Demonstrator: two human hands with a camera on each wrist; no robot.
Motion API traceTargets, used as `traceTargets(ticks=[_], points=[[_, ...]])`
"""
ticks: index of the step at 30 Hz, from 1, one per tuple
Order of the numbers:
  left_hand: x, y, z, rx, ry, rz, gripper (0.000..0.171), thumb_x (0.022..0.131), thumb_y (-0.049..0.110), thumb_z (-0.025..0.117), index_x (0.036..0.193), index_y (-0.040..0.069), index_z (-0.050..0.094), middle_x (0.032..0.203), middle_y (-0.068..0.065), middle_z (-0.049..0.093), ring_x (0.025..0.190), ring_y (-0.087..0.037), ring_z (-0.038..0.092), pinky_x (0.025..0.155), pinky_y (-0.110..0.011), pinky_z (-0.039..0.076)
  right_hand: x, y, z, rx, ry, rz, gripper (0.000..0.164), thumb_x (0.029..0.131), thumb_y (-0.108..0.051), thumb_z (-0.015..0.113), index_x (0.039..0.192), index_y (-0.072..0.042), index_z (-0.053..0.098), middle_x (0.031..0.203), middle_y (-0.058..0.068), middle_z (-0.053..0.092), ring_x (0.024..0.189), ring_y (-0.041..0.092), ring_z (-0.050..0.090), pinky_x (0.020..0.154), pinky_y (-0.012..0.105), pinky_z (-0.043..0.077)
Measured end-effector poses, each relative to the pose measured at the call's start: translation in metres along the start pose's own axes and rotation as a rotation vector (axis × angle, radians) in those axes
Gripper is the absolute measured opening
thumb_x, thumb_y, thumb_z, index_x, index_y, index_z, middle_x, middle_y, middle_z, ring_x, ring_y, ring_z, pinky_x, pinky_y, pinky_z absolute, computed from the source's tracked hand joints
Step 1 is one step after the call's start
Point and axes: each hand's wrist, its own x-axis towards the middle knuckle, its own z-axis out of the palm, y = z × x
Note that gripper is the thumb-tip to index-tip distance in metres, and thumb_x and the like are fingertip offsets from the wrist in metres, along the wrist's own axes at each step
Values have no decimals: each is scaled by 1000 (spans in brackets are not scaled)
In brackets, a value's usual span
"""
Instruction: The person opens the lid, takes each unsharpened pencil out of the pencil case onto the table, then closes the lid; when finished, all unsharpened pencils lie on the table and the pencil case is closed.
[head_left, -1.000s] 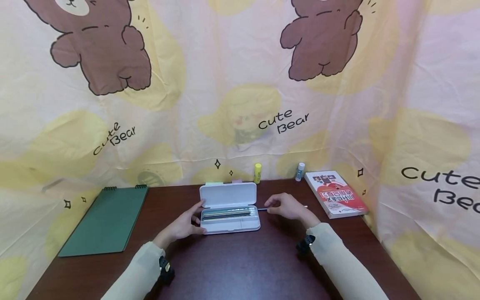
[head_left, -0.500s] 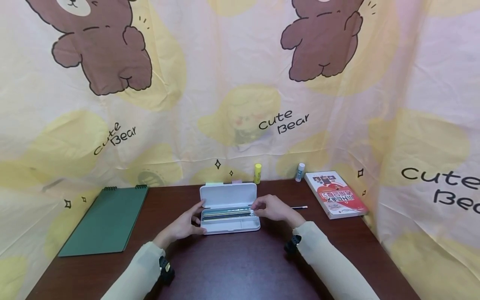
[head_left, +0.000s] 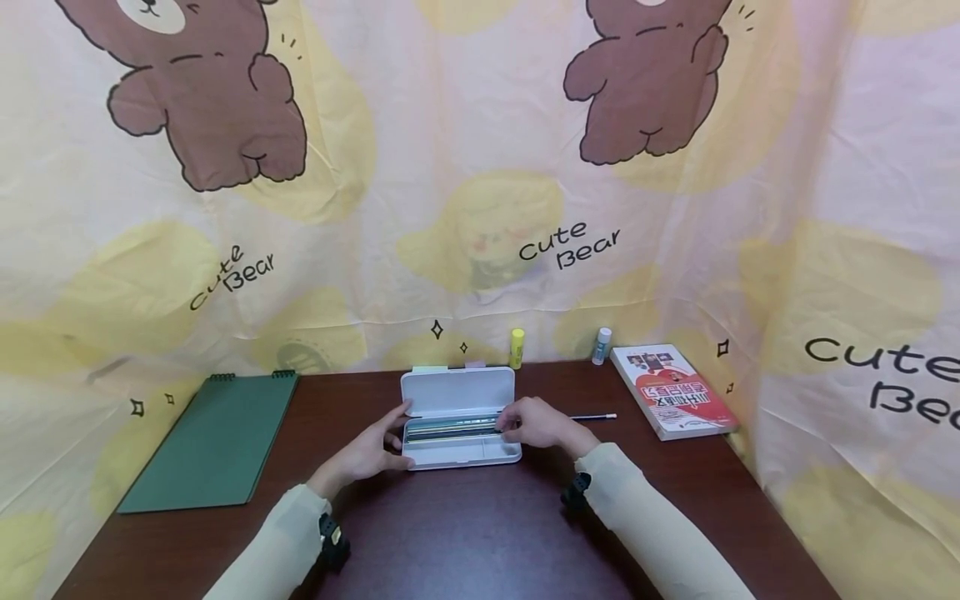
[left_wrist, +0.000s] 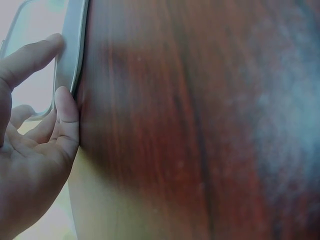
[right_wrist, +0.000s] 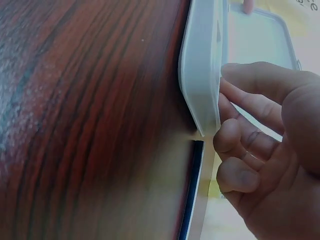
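Note:
A white pencil case (head_left: 442, 459) stands with its lid (head_left: 457, 393) raised, and several pencils (head_left: 450, 429) lie side by side in its rear compartment. My left hand (head_left: 363, 447) grips the case's left end, thumb at the front corner and fingers toward the back; the left wrist view shows the fingertips on the side wall. My right hand (head_left: 538, 423) reaches over the right end, thumb and forefinger close together at the pencils' ends. In the right wrist view those fingertips are hidden behind the case wall (right_wrist: 200, 70), so I cannot tell whether they pinch a pencil.
A single dark pencil (head_left: 595, 417) lies on the table right of the case, partly behind my right hand. A yellow stick (head_left: 517, 348) and a glue stick (head_left: 602, 346) stand at the back. A book (head_left: 673, 392) lies right, a green spiral pad (head_left: 213, 442) left.
My right hand has moved left from the loose pencil beside the case to the pencils inside it, leaving the loose one on the table. My left hand has stayed on the case.

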Motion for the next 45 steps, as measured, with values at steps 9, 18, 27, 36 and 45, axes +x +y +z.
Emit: traceTargets(ticks=[9,18,27,36,45], points=[[-1,1,0,-1,-1,-8,103,79,20,85,160,28,21,147,-11,51,102,-21,53,86,-34,44,3,-2,3,-20,-12,9,8,89,-17,74,95,-21,77,87,-9,70,80,12,58,78,32,51],[-2,1,0,-9,0,-1,103,79,19,85,160,28,21,147,-12,51,102,-21,53,85,-33,45,4,-4,3,-10,-13,43,8,90,-16,74,94,-22,75,85,-9,69,80,13,58,78,33,51],[-1,0,0,-8,-3,0,102,80,20,84,160,29,21,148,-11,50,102,-22,52,85,-34,44,3,-5,3,-3,23,39,7,89,-14,73,94,-18,76,82,-10,69,77,12,58,74,31,50],[-1,-1,0,-16,-6,2,103,80,18,84,160,29,21,147,-13,49,102,-22,52,85,-33,44,-6,-2,-1,14,77,16,7,89,-14,74,93,-19,78,81,-11,69,76,12,57,71,30,49],[-1,0,0,-13,4,-15,102,79,19,84,159,30,22,147,-11,50,103,-22,53,85,-33,45,-21,7,-13,34,144,19,6,89,-15,75,91,-20,78,88,-10,72,80,13,57,75,32,47]])
